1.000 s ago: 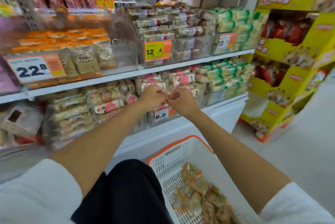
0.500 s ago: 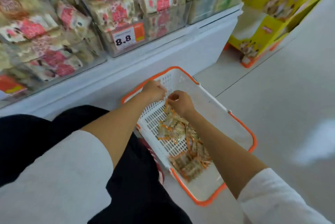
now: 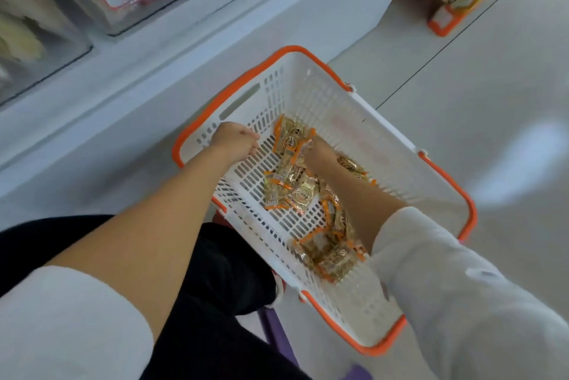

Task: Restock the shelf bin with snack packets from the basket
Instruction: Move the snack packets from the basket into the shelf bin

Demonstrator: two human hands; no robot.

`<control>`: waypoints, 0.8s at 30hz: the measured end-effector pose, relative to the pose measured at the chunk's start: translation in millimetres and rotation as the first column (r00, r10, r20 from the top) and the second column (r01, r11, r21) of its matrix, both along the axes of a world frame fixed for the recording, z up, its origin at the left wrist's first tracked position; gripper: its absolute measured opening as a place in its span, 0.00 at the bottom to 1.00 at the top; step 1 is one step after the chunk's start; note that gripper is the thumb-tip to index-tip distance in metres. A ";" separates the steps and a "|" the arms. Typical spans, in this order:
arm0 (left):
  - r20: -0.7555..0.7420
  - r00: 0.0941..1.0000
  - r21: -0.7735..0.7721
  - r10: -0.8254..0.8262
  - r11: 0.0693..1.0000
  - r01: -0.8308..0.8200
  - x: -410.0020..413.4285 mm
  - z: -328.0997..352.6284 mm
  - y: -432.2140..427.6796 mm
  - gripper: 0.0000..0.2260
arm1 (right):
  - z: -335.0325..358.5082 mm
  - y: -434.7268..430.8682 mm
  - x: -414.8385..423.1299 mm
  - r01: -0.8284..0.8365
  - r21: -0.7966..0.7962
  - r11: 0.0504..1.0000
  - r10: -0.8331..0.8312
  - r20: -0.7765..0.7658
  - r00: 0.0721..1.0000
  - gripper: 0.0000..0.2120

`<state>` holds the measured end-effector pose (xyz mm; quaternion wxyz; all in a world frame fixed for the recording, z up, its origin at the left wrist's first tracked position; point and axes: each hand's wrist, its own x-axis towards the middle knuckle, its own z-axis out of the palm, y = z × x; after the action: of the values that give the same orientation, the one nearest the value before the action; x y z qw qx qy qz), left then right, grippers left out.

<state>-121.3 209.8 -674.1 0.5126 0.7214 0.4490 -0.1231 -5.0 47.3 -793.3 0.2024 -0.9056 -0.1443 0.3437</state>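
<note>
Two hands inside the basket [image 3: 385, 145], left hand [image 3: 235, 141] clenched empty at its ten o'clock, right hand [image 3: 318, 152] pinching a snack packet [image 3: 291, 140]

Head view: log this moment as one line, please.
step: pick from basket | left hand: curled, empty-looking, over basket floor | right hand: reaching down among snack packets, grip unclear

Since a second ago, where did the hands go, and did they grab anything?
Both hands dropped from the shelf bin into the basket. The right hand now reaches the snack packets, touching the top one; a grip isn't clear. The left hand hovers curled, holding nothing visible. Basket and packet pile stayed put.
</note>
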 end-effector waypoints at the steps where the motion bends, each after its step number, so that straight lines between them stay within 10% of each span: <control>1: -0.006 1.000 0.000 -0.019 1.000 0.019 1.7 -3.6 1.2 0.07 | -11.9 1.0 2.0 -0.061 -0.048 0.997 0.061 0.000 0.998 0.25; 5: -0.028 0.995 -0.010 -0.094 0.996 0.093 2.4 -10.6 3.7 0.06 | -40.0 -14.7 -26.4 -0.230 -0.241 0.943 0.237 0.003 0.971 0.41; 10: -0.049 0.991 -0.024 -0.127 0.992 0.126 -2.5 -8.4 3.4 0.07 | -57.8 -37.2 -56.8 -0.299 -0.420 0.857 0.359 0.069 0.931 0.26; 15: -0.019 0.989 -0.001 -0.148 0.989 0.148 -7.1 14.9 -0.4 0.06 | -3.2 -22.0 -45.0 0.051 0.004 0.999 -0.050 -0.105 0.993 0.14; 24: 0.202 0.956 -0.015 -0.215 0.975 0.222 -31.0 131.9 2.3 0.22 | 221.7 43.9 -15.7 0.176 0.626 0.760 0.133 -0.415 0.900 0.07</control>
<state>-152.3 212.1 -542.2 0.5517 0.7655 0.3107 -0.1146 -20.7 91.1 -571.5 0.5343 -0.6800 -0.1945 0.4630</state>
